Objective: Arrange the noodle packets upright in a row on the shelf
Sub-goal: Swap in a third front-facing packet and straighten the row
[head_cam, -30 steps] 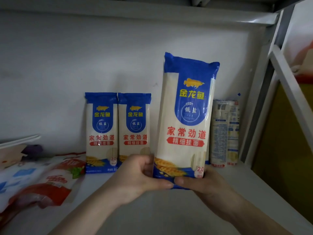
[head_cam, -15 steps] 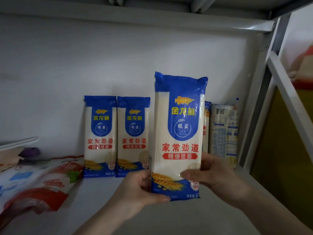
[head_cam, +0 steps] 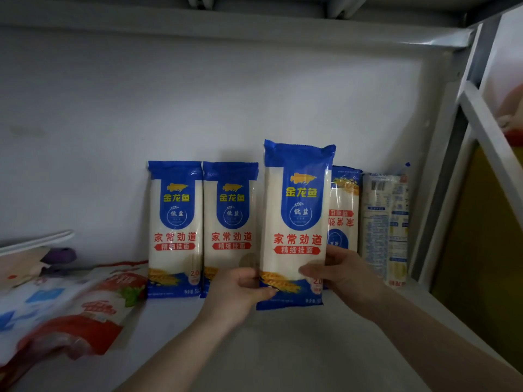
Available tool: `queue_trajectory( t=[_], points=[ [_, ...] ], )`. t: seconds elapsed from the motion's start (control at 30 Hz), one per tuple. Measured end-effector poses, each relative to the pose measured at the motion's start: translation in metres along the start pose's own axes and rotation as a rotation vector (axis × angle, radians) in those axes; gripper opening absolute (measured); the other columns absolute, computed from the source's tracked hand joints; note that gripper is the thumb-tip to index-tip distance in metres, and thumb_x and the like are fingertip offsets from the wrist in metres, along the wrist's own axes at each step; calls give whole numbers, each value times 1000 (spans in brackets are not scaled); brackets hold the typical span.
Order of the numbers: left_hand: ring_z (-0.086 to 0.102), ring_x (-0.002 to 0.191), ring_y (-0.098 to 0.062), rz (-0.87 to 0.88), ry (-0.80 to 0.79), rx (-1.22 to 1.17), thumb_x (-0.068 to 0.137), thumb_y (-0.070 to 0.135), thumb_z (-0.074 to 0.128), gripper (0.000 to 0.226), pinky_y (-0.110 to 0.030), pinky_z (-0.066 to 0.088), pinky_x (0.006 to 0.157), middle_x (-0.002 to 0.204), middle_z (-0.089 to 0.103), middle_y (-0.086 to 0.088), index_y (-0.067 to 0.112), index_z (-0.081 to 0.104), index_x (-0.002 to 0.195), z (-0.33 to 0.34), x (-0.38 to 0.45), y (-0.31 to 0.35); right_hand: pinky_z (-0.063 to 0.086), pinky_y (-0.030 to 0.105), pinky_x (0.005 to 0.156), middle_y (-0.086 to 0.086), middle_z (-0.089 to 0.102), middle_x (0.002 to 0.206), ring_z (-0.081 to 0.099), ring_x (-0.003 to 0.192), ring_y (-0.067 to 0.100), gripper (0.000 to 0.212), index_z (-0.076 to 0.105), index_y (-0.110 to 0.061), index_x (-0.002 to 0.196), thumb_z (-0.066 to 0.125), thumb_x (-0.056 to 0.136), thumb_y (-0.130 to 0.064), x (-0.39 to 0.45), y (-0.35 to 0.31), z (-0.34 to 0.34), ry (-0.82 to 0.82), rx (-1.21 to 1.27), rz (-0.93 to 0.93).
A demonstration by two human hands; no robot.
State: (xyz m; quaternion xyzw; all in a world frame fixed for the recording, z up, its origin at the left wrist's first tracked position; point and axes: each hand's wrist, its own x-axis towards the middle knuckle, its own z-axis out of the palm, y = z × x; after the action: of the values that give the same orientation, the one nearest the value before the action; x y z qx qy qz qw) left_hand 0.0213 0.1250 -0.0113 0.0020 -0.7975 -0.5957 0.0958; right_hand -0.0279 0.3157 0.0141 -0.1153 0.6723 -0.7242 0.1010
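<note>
A blue and white noodle packet (head_cam: 297,222) stands upright, its bottom edge at the grey shelf (head_cam: 283,349). My left hand (head_cam: 240,290) grips its lower left edge; my right hand (head_cam: 339,273) holds its lower right edge. Two matching packets (head_cam: 175,230) (head_cam: 230,222) lean upright against the back wall just left of it. Behind it on the right stands an upside-down packet (head_cam: 343,210), partly hidden. A packet showing its printed back (head_cam: 386,227) stands furthest right.
Red, white and blue bags (head_cam: 62,309) lie flat on the shelf's left side. A white shelf frame post (head_cam: 441,193) closes the right end. The upper shelf's underside (head_cam: 226,26) runs overhead.
The held packet has moved back and down toward the row, now beside the two standing packets. My right hand shifted from under it to its right edge. The upside-down packet behind came into view.
</note>
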Motion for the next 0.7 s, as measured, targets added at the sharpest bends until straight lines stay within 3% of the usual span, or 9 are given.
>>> queue_trajectory(
  t=[0.17, 0.4, 0.5, 0.7],
  points=[
    [70, 84, -9, 56, 19, 193, 82, 15, 70, 13, -29, 57, 80, 90, 75, 2, 15, 73, 95, 5, 18, -4, 60, 36, 70, 11, 74, 105, 72, 94, 25, 35, 67, -3, 107, 70, 74, 8, 25, 8, -1, 44, 68, 44],
    [65, 70, -9, 50, 67, 376, 81, 12, 69, 7, -18, 49, 59, 79, 71, -2, 8, 73, 84, 11, 32, -16, 58, 26, 63, 9, 73, 101, 70, 92, 21, 33, 66, -3, 106, 70, 75, 7, 37, 15, 1, 22, -7, 43],
    [55, 60, -3, 78, 79, 422, 82, 12, 67, 6, -8, 34, 48, 65, 61, 6, 10, 68, 76, 12, 34, -17, 57, 25, 63, 7, 73, 100, 70, 90, 18, 31, 67, -6, 104, 69, 77, 7, 40, 16, 1, 22, -24, 38],
    [55, 61, -6, 68, 108, 469, 83, 6, 60, 10, -10, 32, 47, 66, 57, 3, 10, 62, 74, 19, 40, -21, 57, 34, 77, 10, 71, 107, 67, 99, 24, 33, 66, -5, 107, 70, 76, 7, 47, 21, 0, 62, 0, 49]
  ],
)
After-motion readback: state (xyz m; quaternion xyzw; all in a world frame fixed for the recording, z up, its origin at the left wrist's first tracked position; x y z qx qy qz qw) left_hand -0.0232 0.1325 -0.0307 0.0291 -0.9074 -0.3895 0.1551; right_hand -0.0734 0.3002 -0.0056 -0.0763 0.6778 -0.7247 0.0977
